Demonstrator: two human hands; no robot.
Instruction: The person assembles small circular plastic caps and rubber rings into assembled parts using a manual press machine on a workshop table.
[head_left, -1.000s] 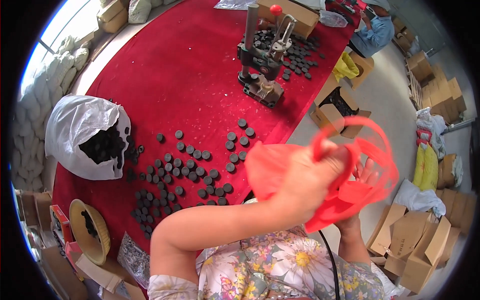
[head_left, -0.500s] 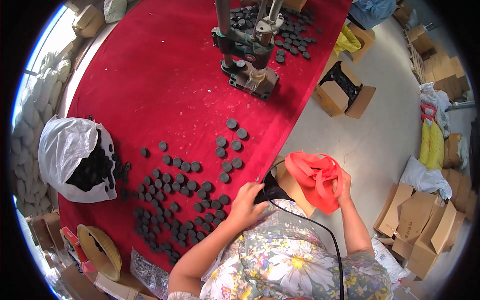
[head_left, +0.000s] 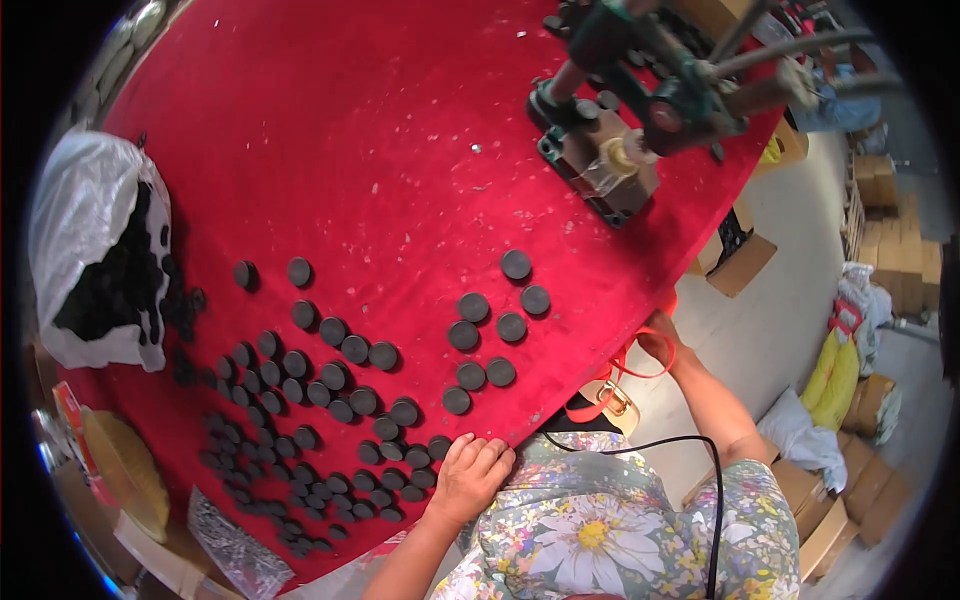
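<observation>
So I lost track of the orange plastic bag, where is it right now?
In the head view, the orange plastic bag is low on the person's right, beside the red table's edge, gripped by the right hand over the floor.

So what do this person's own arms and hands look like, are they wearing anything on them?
Both forearms are bare: no gloves, no long sleeves. The left hand and right hand show no rings or watch that I can make out. Short floral sleeves, daisies on a grey-green ground, end above the elbows.

White plastic bag (head_left: 85, 215) of black discs at my far left; a green press machine (head_left: 640, 110) across the table (cardboard boxes (head_left: 745, 262) on the floor beyond).
</observation>
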